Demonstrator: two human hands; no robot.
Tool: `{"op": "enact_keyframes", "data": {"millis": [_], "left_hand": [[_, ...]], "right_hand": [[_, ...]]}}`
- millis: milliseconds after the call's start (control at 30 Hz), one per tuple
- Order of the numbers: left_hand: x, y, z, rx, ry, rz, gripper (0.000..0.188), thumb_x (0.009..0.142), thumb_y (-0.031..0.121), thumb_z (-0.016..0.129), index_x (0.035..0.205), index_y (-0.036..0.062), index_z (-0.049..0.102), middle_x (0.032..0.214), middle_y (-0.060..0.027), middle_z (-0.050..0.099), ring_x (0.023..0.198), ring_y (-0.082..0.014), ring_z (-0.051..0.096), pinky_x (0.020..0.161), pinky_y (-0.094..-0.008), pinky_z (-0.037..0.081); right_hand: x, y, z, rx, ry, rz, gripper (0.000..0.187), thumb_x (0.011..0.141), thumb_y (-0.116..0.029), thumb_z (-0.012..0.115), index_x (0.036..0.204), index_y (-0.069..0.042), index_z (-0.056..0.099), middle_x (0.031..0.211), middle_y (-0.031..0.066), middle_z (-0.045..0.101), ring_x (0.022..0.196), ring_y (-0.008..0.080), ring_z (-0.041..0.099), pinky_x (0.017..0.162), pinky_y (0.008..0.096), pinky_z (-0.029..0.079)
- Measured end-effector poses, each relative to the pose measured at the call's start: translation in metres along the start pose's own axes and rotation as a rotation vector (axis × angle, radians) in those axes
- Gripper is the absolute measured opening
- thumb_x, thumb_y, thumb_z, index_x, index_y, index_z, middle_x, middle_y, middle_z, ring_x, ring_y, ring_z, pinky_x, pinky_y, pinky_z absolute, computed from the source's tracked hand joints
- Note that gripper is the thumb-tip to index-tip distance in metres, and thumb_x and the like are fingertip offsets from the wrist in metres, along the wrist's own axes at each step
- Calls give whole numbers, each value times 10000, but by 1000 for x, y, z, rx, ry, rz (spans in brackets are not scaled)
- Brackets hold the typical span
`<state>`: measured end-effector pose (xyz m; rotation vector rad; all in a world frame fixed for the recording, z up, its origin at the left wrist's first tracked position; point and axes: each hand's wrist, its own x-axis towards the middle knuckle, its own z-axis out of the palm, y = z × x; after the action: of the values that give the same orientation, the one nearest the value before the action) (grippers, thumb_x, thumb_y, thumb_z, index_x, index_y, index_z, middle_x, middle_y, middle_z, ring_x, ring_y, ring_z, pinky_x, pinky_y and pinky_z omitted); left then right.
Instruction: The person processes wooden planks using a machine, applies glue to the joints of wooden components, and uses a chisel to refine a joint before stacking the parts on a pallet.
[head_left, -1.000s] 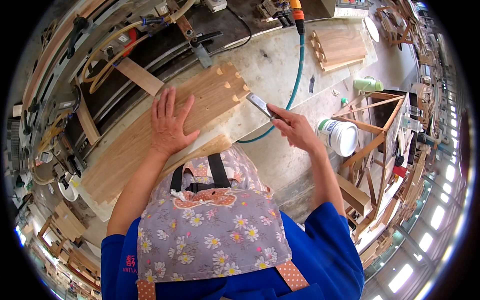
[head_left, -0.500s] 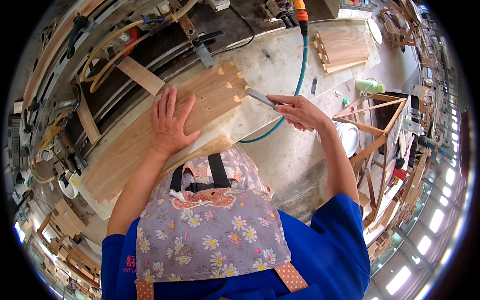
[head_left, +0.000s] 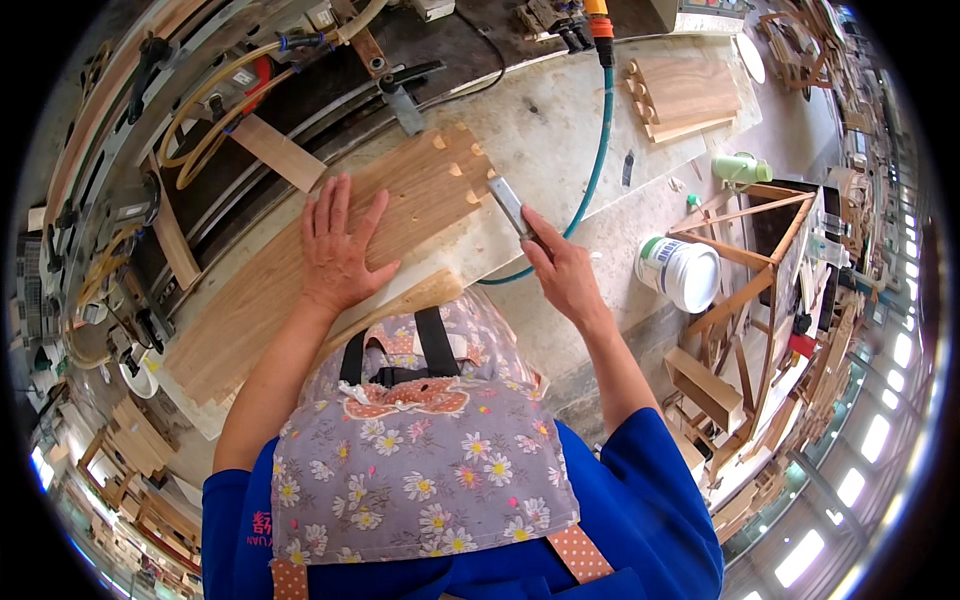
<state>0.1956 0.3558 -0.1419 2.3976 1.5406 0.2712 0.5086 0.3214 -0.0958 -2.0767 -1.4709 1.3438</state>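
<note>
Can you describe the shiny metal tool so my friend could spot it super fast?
Look for the pale worktable, then the long brown board under the flat left hand. Near the board's right end, the right hand holds the metal tool. It is a straight, silver-grey strip, unlike the bendy teal hose close by.

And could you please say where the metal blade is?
In the head view, just right of centre: the metal blade is in the right hand, tip by the right end of the long board.
</note>
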Motion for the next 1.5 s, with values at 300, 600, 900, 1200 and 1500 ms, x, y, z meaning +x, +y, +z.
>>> {"op": "enact_keyframes", "data": {"millis": [300,600,900,1200,1500], "left_hand": [[0,0,1,7,15,10,970,609,400,822,1480,239,426,1590,-206,229,1469,-372,219,1178,-537,173],[1,-1,2,16,17,12,974,597,413,821,1475,245,434,1586,-207,235,1465,-373,218,1182,-529,168],[1,0,1,-2,8,-5,964,608,425,818,1476,260,432,1583,-210,237,1461,-377,220,1185,-528,156],[0,-1,2,-11,34,9,971,591,392,830,1469,237,448,1588,-210,233,1464,-376,222,1180,-529,165],[1,1,-2,1,20,2,976,585,394,832,1468,238,446,1582,-210,245,1461,-379,231,1178,-529,174]], "right_hand": [[-4,26,27,-11,167,-237,472,957,-221,590,1420,-177,513,1027,209,693,886,383,673,814,404,514],[34,-5,19,-79,236,-244,461,949,-206,590,1403,-168,524,956,196,700,868,394,667,777,424,515],[32,-26,11,-8,67,-55,456,952,-225,583,1396,-136,529,1030,214,699,928,383,669,822,418,511],[28,-12,1,-107,58,-177,464,948,-224,589,1404,-159,529,1008,200,703,913,370,671,817,403,508],[25,1,13,-88,109,-246,480,952,-247,584,1420,-184,503,991,200,699,907,392,662,793,439,504]]}}
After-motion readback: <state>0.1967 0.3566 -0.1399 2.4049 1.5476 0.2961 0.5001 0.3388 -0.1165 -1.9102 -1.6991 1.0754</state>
